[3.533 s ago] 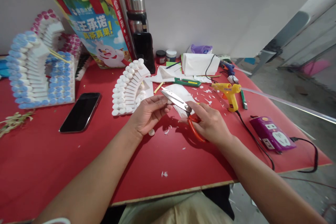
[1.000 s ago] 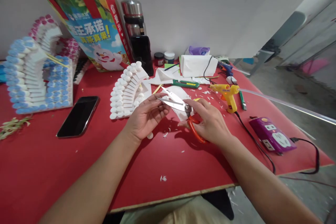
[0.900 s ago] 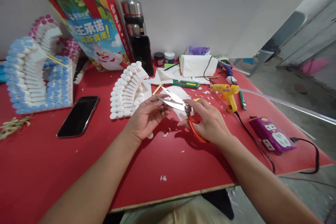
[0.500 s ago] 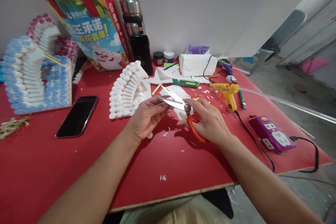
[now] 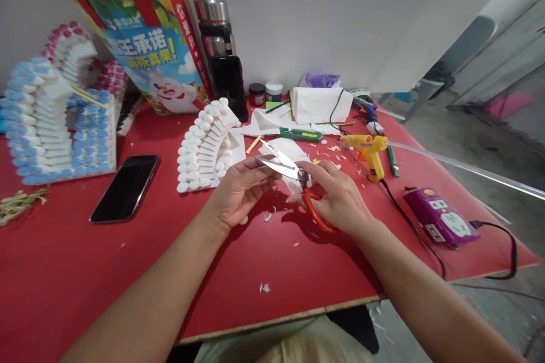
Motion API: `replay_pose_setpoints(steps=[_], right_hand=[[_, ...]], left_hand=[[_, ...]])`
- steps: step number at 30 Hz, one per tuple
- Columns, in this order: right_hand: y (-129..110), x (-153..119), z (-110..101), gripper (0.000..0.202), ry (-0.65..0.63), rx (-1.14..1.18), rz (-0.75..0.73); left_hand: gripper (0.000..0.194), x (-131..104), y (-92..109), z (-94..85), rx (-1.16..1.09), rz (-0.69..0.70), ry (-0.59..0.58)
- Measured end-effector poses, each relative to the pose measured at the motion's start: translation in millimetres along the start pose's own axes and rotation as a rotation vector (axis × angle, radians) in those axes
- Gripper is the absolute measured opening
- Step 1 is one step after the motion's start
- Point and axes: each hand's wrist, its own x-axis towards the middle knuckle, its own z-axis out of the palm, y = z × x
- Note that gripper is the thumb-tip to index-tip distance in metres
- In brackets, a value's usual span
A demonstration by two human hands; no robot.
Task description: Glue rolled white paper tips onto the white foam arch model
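Compared with half a second ago, the scissors [image 5: 286,170] in the right hand [image 5: 336,198] have their blades closer together, so a cut seems in progress on the small white piece, mostly hidden, pinched at the left hand [image 5: 238,190] fingertips. Just beyond the fingers lie the white paper sheet [image 5: 293,150] and white scraps [image 5: 268,216]; the yellow glue gun [image 5: 369,153] stands right of them, nothing blocking.

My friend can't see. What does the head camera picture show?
Over a red table, the right hand holds open red-handled scissors; the left hand pinches something small at the blades. A yellow glue gun and black phone lie nearby.
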Motion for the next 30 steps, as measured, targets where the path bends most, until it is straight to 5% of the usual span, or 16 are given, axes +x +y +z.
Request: replay_pose_setpoints(steps=[30], right_hand=[[1.0,-3.9,1.4,0.044,0.030,0.006,-0.039]], left_hand=[[0.019,-0.3,7.0,3.9,0.082,0.030,0.040]])
